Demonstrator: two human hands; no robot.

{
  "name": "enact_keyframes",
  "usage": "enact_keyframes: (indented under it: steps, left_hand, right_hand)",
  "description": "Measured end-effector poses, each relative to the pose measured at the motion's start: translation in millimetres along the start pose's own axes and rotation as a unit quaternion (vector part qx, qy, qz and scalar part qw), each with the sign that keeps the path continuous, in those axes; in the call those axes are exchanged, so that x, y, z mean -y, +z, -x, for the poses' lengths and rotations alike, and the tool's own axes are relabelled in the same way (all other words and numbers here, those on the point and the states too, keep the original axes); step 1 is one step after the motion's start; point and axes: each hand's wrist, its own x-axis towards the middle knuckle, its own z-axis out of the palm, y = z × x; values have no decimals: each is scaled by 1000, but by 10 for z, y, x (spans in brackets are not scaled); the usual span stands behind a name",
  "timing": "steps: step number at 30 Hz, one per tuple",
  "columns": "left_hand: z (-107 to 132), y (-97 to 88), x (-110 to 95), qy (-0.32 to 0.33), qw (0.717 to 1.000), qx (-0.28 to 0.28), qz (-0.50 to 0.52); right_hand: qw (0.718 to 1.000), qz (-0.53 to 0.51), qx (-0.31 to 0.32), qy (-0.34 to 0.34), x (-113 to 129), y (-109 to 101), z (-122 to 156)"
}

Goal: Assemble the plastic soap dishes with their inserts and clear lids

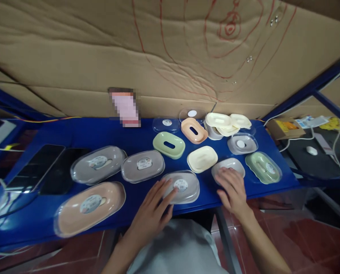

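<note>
My left hand (155,207) lies flat, fingers stretched out, on the left edge of a clear-lidded grey soap box (187,186) near the front of the blue table (101,133). My right hand (232,188) rests palm down, fingers spread, on a white soap box with a clear lid (228,165). Just beyond my hands sit a cream dish (202,158) and a green dish (169,145) with a slot. A lidded green box (263,167) lies right of my right hand.
Left of my hands lie two grey lidded boxes (143,165) (98,164) and a peach lidded box (90,207). A peach dish (194,130), stacked cream dishes (223,123) and clear lids (166,123) sit at the back. Two phones (35,167) lie far left. Cardboard (130,49) walls the back.
</note>
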Motion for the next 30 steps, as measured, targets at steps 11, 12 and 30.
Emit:
enact_keyframes:
  steps: [11,12,30]
  left_hand:
    - [1,27,32,41,999,-6,0]
    - [2,31,40,44,999,-6,-2]
    - [745,-642,261,-221,939,-149,-217]
  right_hand:
    - [994,-25,80,-72,554,404,-2]
    - [995,-27,77,-63,544,408,10]
    - [994,-83,71,-12,425,363,-88]
